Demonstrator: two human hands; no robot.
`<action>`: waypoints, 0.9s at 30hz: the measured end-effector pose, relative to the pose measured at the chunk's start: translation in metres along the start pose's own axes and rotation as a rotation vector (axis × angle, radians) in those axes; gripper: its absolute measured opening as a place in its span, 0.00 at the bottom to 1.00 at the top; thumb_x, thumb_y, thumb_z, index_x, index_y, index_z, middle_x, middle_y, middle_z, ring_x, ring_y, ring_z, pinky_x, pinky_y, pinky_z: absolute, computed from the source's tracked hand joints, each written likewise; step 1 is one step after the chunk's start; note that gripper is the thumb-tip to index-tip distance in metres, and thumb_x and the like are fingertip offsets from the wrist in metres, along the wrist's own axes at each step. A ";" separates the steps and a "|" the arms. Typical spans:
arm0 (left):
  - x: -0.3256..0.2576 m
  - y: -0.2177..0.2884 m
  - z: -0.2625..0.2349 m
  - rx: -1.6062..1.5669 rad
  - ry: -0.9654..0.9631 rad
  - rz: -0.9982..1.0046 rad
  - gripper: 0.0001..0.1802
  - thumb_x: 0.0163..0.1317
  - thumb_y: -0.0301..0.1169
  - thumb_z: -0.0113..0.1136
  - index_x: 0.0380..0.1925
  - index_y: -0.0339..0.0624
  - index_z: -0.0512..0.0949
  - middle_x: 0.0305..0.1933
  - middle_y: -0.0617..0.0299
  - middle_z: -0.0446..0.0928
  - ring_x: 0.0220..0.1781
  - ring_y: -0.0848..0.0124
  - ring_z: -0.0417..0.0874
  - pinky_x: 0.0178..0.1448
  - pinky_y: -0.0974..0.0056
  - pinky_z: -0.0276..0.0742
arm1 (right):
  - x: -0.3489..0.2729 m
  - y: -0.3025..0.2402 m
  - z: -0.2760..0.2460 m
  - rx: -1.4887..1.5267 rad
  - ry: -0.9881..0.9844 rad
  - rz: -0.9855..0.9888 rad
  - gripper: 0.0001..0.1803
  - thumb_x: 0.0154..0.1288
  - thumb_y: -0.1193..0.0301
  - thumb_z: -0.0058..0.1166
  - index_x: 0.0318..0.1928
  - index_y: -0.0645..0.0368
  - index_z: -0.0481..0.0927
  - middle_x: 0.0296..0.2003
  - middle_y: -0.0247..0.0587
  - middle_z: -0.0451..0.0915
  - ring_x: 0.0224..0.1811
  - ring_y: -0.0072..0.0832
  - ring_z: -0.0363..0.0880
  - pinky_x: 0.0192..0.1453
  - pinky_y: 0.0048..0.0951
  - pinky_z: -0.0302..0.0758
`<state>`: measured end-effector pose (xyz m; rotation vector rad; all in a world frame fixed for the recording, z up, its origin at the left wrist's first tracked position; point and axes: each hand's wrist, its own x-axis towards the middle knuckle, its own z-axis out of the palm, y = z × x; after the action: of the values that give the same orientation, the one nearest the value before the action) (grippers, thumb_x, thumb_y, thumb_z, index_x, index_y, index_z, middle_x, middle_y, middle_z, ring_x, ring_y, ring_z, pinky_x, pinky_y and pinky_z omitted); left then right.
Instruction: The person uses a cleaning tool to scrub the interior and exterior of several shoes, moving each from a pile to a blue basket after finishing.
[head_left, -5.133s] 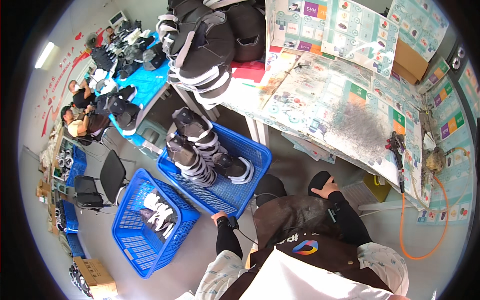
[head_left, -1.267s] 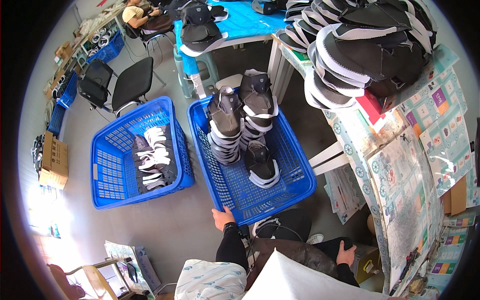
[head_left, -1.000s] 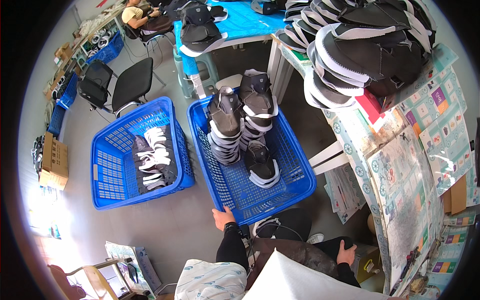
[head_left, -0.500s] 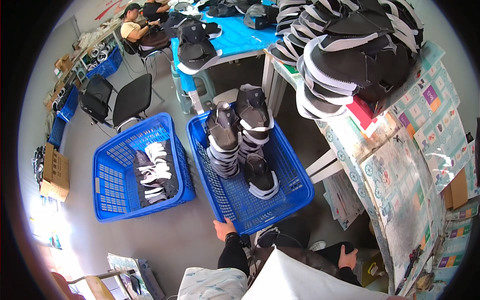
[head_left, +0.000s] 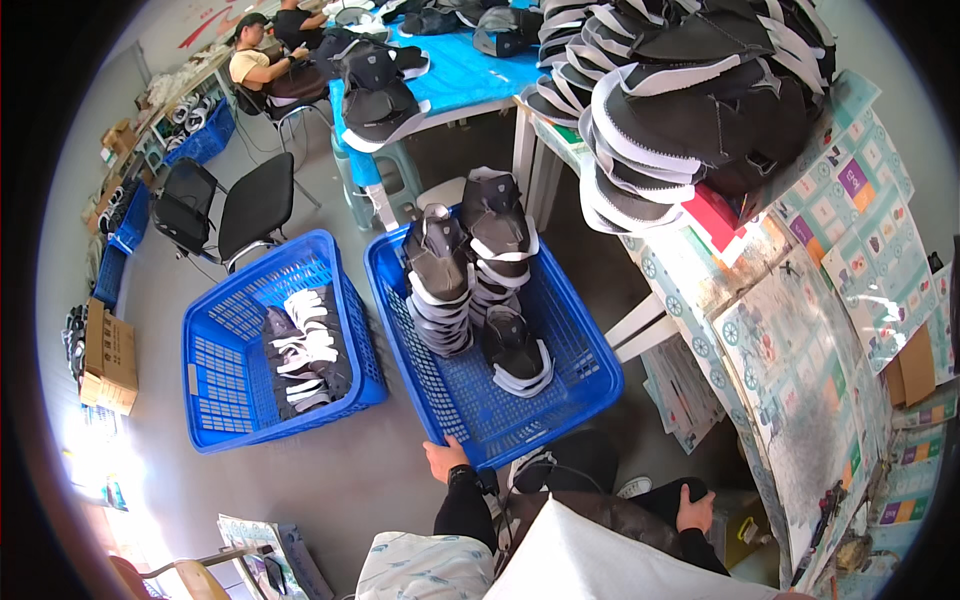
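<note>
My left hand (head_left: 446, 458) is closed on the rim at the near left corner of a blue plastic basket (head_left: 470, 448). Inside that basket stand two tall nested stacks of black shoe uppers with pale edges, a left stack (head_left: 438, 270) and a far stack (head_left: 494, 215). A shorter stack of uppers (head_left: 517, 352) sits nearer to me. My right hand (head_left: 694, 512) rests on my dark-clad knee, apart from the basket; its fingers look loosely spread and I see nothing in them.
Another blue basket (head_left: 215, 345) with shoe uppers stands at left. Black chairs (head_left: 258, 205) are behind it. A blue-covered table (head_left: 465, 62) and a big pile of uppers (head_left: 710, 115) on a paper-covered bench lie beyond and right. Two people sit at far left.
The whole view has shifted slightly, so the table and pile appear a little further left. My left hand stays on the basket rim, and my right hand stays on the knee.
</note>
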<state>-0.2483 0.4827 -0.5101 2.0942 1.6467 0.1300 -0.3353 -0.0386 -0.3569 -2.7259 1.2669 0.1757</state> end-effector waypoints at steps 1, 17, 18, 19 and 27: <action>0.002 -0.004 -0.002 0.015 0.015 0.005 0.26 0.65 0.48 0.66 0.46 0.36 0.73 0.44 0.41 0.85 0.48 0.40 0.87 0.52 0.41 0.82 | 0.000 -0.002 0.001 0.008 0.009 -0.010 0.47 0.67 0.36 0.59 0.66 0.66 0.67 0.57 0.70 0.80 0.59 0.65 0.80 0.63 0.57 0.76; -0.001 0.000 -0.003 0.020 -0.007 -0.010 0.24 0.66 0.48 0.65 0.47 0.39 0.73 0.47 0.45 0.85 0.49 0.42 0.88 0.52 0.43 0.83 | -0.001 -0.007 -0.002 0.029 0.008 0.003 0.45 0.67 0.37 0.59 0.66 0.63 0.68 0.57 0.70 0.80 0.60 0.65 0.80 0.64 0.55 0.75; -0.001 0.000 -0.003 0.020 -0.006 -0.009 0.24 0.66 0.48 0.65 0.47 0.39 0.73 0.47 0.45 0.85 0.49 0.42 0.88 0.52 0.43 0.83 | -0.002 -0.008 -0.002 0.030 0.008 0.003 0.45 0.67 0.37 0.59 0.66 0.63 0.68 0.57 0.70 0.80 0.60 0.65 0.80 0.64 0.55 0.75; -0.001 0.000 -0.003 0.024 -0.012 -0.009 0.24 0.66 0.48 0.65 0.47 0.39 0.73 0.47 0.45 0.85 0.49 0.42 0.88 0.52 0.42 0.83 | -0.002 -0.008 -0.003 0.031 0.013 0.000 0.45 0.67 0.38 0.60 0.66 0.64 0.68 0.56 0.70 0.80 0.59 0.64 0.80 0.64 0.56 0.76; -0.003 -0.003 -0.004 0.030 -0.023 -0.013 0.24 0.66 0.48 0.65 0.45 0.38 0.73 0.46 0.45 0.85 0.48 0.42 0.88 0.52 0.43 0.83 | -0.002 0.000 0.000 0.026 0.031 -0.014 0.46 0.66 0.38 0.61 0.66 0.65 0.67 0.56 0.70 0.80 0.58 0.64 0.81 0.63 0.56 0.77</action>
<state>-0.2533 0.4816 -0.5072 2.0990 1.6579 0.0774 -0.3362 -0.0368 -0.3569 -2.7248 1.2492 0.1149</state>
